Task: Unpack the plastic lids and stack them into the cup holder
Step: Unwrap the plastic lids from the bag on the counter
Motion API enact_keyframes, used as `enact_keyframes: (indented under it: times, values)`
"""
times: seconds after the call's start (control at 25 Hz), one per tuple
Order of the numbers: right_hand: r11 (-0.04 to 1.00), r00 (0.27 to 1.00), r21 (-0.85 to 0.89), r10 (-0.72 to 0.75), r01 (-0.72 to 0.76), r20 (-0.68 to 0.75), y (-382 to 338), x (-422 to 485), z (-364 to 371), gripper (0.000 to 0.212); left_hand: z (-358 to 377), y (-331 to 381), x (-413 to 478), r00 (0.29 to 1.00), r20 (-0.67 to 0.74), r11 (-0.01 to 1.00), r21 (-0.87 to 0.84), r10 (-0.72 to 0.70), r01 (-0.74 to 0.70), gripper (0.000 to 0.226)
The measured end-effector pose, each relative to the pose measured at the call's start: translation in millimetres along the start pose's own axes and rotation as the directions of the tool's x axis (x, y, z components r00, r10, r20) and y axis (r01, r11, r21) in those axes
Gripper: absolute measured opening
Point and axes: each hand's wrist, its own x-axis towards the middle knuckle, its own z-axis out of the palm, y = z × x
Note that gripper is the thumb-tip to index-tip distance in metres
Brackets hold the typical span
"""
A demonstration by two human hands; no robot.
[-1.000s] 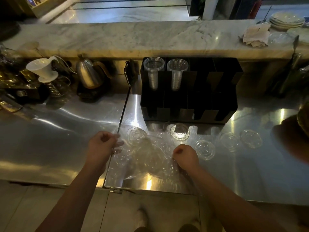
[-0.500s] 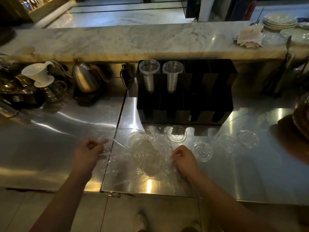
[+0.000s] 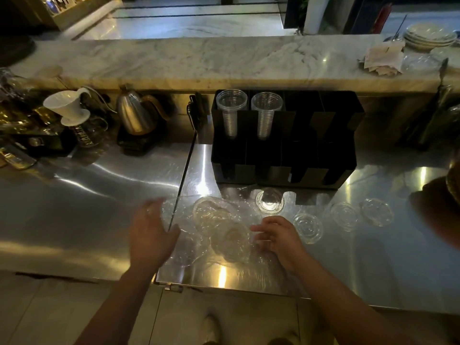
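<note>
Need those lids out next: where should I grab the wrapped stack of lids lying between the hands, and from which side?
Probably grip the lid stack across its round edges through the clear wrap, from above. It lies on its side on the steel counter, slanting from far-left to near-right, so its long flanks face the left hand and right hand, both open.

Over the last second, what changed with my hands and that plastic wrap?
Both hands opened. The left hand and the right hand, which were fists pinching the plastic wrap and pulling it apart, now have spread fingers, with the left blurred in motion. The wrap lies looser around the lids inside. The loose lids, the cup holder and its cups stayed put.
</note>
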Motion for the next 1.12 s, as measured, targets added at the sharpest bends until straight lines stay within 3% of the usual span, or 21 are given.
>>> enact_keyframes:
  times: [0.08,0.16,0.24,0.28,0.36,0.4,0.44,0.64,0.72,0.92,1.04,1.12]
  values:
    - [0.985,0.998,0.162,0.050,-0.057,0.044,0,0,-2,0.022,15,9,-3,0.960,0.213,0.983,-0.058,0.180,-0.172,0.084]
    - [0.973,0.985,0.181,0.120,-0.141,0.122,0,-1,-6,0.025,28,8,7,0.906,0.381,0.983,-0.092,0.184,-0.160,0.099]
    - [0.993,0.986,-0.028,0.115,-0.112,0.124,1,0,-5,0.028,38,3,24,0.894,0.436,0.994,-0.082,0.101,-0.073,0.108]
    - [0.966,0.996,-0.259,0.033,-0.010,0.084,1,4,-4,0.029,41,-1,32,0.891,0.450,0.998,-0.063,0.056,-0.031,0.109]
    - [0.671,0.971,-0.708,-0.219,0.221,0.096,2,15,2,0.035,49,-8,40,0.870,0.492,1.000,-0.007,-0.001,0.005,0.109]
    - [0.525,0.948,-0.801,-0.276,0.288,0.159,1,20,7,0.040,53,-10,41,0.861,0.509,1.000,0.011,-0.011,0.007,0.110]
    - [0.444,0.937,-0.837,-0.277,0.320,0.212,0,23,12,0.048,58,-12,40,0.853,0.522,1.000,0.009,-0.016,0.014,0.110]
    - [0.298,0.915,-0.866,-0.151,0.402,0.373,7,38,28,0.083,72,-18,35,0.840,0.543,0.988,-0.120,-0.014,0.094,0.099]
    - [0.326,0.905,-0.844,-0.150,0.426,0.398,8,42,33,0.089,73,-18,37,0.849,0.529,0.992,-0.111,0.002,0.067,0.095]
    - [0.377,0.927,-0.847,-0.176,0.374,0.331,9,39,33,0.084,74,-16,35,0.859,0.511,0.997,-0.069,0.014,0.025,0.108]
    - [0.281,0.882,-0.838,-0.217,0.467,0.419,11,34,33,0.084,76,-17,28,0.850,0.525,0.993,-0.113,0.044,0.019,0.109]
    - [0.224,0.866,-0.839,-0.193,0.496,0.461,10,32,37,0.086,78,-15,30,0.824,0.567,0.960,-0.224,-0.009,0.165,0.110]
